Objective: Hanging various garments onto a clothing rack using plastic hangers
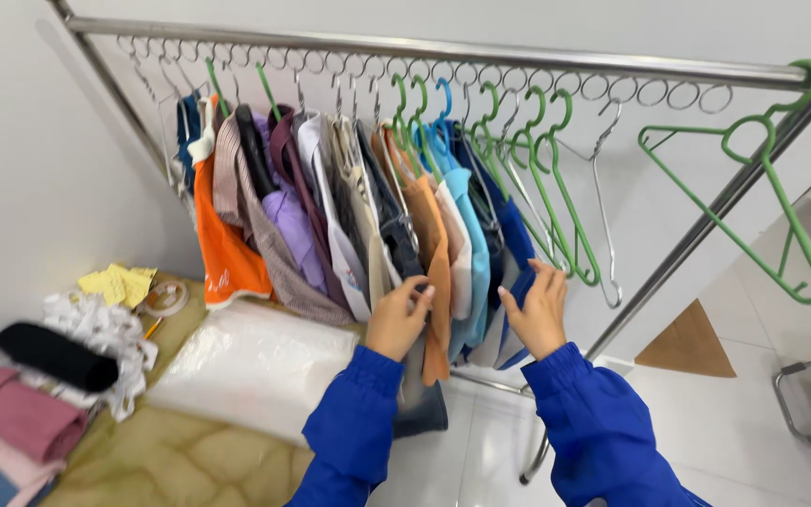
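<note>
Both hands reach into clothes hanging on a metal rail (443, 47). The left hand (399, 317) pinches the hem of an orange shirt (432, 253) between thumb and fingers. At its 3 o'clock, the right hand (539, 310) grips the edge of a dark blue garment (516, 246). Empty green hangers (556, 192) crowd in at the right hand's 1 o'clock. At the left hand's 9 o'clock lies a clear plastic bag (255, 361), and farther out folded clothes (21, 413) are stacked.
</note>
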